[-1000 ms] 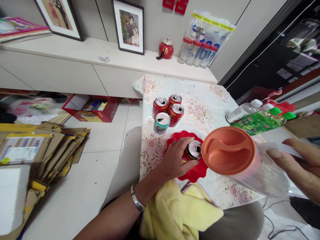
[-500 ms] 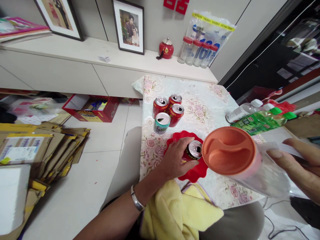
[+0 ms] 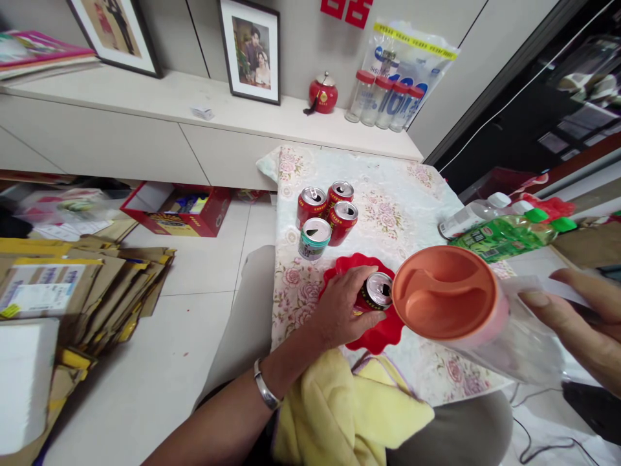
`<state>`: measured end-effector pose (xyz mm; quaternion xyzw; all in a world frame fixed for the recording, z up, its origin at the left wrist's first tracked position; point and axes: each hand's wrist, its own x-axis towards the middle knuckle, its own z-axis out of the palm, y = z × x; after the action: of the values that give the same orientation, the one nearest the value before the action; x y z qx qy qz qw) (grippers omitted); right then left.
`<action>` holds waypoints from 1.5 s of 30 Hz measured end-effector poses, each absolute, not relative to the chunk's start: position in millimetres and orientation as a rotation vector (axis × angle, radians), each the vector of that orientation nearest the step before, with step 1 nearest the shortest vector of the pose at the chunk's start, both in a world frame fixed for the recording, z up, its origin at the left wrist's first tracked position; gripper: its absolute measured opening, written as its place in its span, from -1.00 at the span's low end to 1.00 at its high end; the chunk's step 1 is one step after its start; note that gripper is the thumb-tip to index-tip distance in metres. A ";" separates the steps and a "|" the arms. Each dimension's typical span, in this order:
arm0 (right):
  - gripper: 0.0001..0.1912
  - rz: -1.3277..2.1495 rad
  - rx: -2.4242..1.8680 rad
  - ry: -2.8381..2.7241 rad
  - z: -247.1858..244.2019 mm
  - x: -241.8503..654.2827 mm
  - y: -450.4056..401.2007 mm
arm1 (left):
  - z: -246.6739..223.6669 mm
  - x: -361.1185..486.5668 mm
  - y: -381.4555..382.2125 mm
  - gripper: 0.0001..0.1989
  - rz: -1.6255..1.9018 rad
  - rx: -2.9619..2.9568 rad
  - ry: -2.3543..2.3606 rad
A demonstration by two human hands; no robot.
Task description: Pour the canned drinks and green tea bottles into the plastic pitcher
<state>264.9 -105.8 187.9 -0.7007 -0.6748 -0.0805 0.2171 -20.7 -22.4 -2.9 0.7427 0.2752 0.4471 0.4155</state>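
Observation:
My left hand [image 3: 337, 310] is closed around an opened drink can [image 3: 378, 289], steadying it upright on a red scalloped plate [image 3: 381, 340]. On the right, my right hand [image 3: 579, 323] grips the handle of a clear plastic pitcher [image 3: 521, 336] with an orange lid [image 3: 444, 310]. The pitcher is tipped to the left, its lid's edge against or just beside the can's top. Whether liquid is flowing I cannot tell. Behind the plate stand several opened cans: red ones [image 3: 342, 226] and a shorter can with a teal band [image 3: 314, 241].
A yellow cloth [image 3: 349, 408] lies across my lap at the table's near edge. Green-capped bottles [image 3: 504, 234] lie at the right side of the flowered tablecloth [image 3: 388, 175]. Red-lidded jars [image 3: 383, 103] stand on the back ledge. Flattened cardboard [image 3: 97, 285] fills the floor at left.

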 end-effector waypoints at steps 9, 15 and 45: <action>-0.47 -0.207 -1.910 -1.858 188.3 257.4 -102.6 | -2.4 -19.8 -22.7 -0.23 1.115 1.855 0.690; -0.47 -0.215 -1.908 -1.877 189.8 258.7 -103.4 | -1.8 -21.2 -23.0 -0.22 1.096 1.859 0.695; -0.50 -0.185 -1.905 -1.870 189.0 257.4 -103.6 | -3.0 -20.4 -22.7 -0.23 1.081 1.861 0.707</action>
<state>257.4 -103.6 189.0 -0.6927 -0.6799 -0.0672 0.2310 -20.4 -22.7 -3.0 0.7440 0.2827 0.4320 0.4243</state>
